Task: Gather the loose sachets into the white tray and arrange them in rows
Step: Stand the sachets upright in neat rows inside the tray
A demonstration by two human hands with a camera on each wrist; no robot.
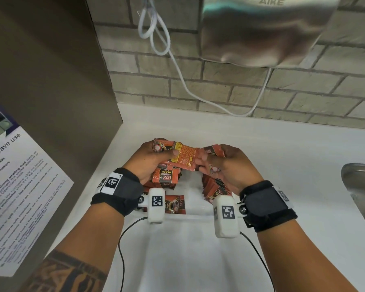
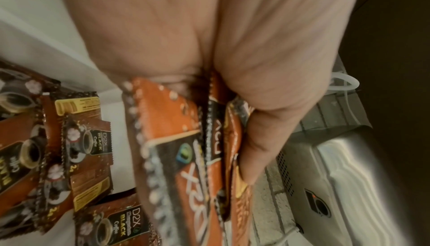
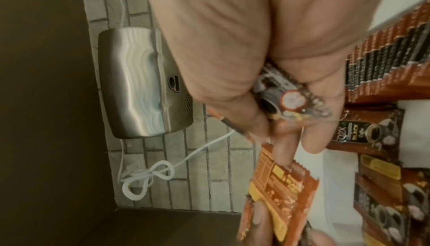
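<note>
Both hands hover over the white tray (image 1: pixel 191 214), each holding orange "D2X Black Coffee" sachets. My left hand (image 1: pixel 164 154) grips a small stack of sachets (image 2: pixel 186 158) between thumb and fingers. The top sachet (image 1: pixel 184 157) lies yellow-backed side up and reaches across to my right hand (image 1: pixel 205 163), whose fingers touch its edge. That hand also clasps a few sachets (image 3: pixel 291 102) in its palm. In the tray, a loose pile (image 1: pixel 167 179) lies at the left, a standing row (image 1: pixel 216 189) leans at the right, and one sachet (image 1: pixel 175 204) lies flat near the front.
A steel hand dryer (image 1: pixel 261 28) hangs on the brick wall above, its white cable (image 1: pixel 177 66) drooping to the counter's back edge. A steel sink (image 1: pixel 360 186) is at the right. A brown panel with a printed notice (image 1: pixel 19 186) stands at the left.
</note>
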